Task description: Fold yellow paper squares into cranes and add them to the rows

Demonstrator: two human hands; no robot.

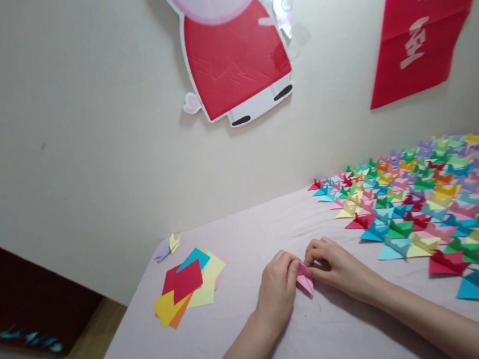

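Observation:
A small folded piece of pink origami paper point(305, 283) is between my two hands, close above the cloth-covered surface point(256, 337). My left hand point(278, 281) pinches its left side, the thumb lying along the paper's upper edge. From the other side, my right hand point(331, 262) grips the paper near its top with thumb and fingertips. One pointed end of the paper sticks out below the fingers, toward me. The upper part of the fold is hidden by my fingers.
Many folded paper cranes point(402, 228) in mixed colours stand in rows on the right. Loose square paper sheets point(188, 282) lie overlapping on the left, with small folded paper pieces point(170, 248) behind them. A wall point(110, 130) rises behind, carrying a cartoon cutout point(235, 60) and a red banner point(425, 34).

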